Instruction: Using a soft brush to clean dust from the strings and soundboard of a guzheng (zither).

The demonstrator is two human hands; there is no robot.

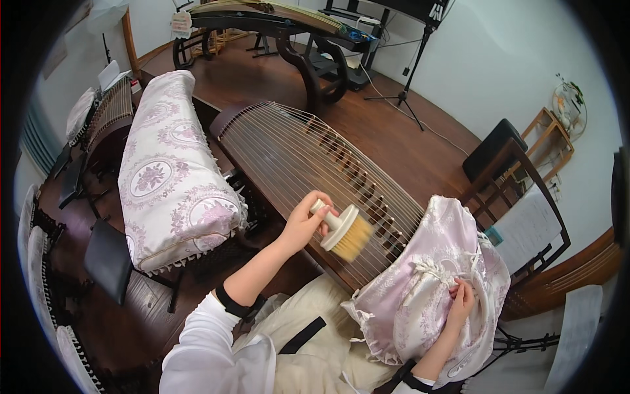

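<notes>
My left hand (307, 216) grips the short handle of a brush (350, 234) with a pale, rounded head and yellow bristles. The bristles are blurred and face down to the right, over the strings of a guzheng (275, 157). It cannot be told whether they touch the strings. A row of movable bridges (362, 182) runs along the instrument's far side. Over its near right end lies a bunched pink-and-white floral fabric cover (423, 300) with tasselled trim. My right hand (461, 298) has its curled fingers on the cover's gathered trim.
Left of the guzheng stands another instrument under a floral cover (167, 167), beside a black stool (108, 261). A third guzheng (275, 19) on a dark stand is at the back. A tripod stand (406, 93) and a music stand with sheets (526, 226) are to the right.
</notes>
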